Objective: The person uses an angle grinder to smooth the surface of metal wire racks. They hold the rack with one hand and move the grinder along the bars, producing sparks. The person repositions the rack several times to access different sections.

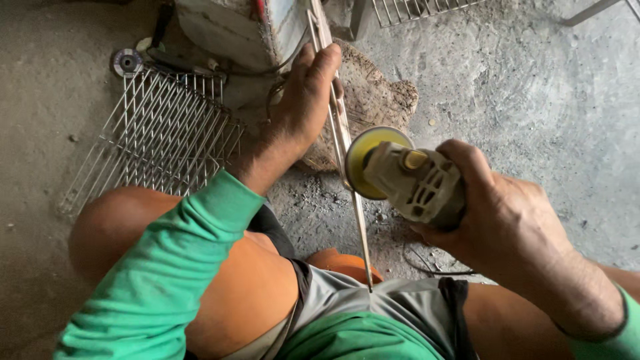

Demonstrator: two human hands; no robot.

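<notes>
Running from the block [373, 100] down toward the person's lap, the rod [347, 153] lies lengthwise, its long axis nearly straight away from them. The left hand [303, 100] clamps it near the far end, fingers wrapped over. The grinder [413, 183], gripped whole by the right hand [507, 220], sets its disc [363, 160] against the rod's right side, at mid-length.

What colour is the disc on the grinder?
Yellow; the disc on the grinder shows best in the head view.
</notes>
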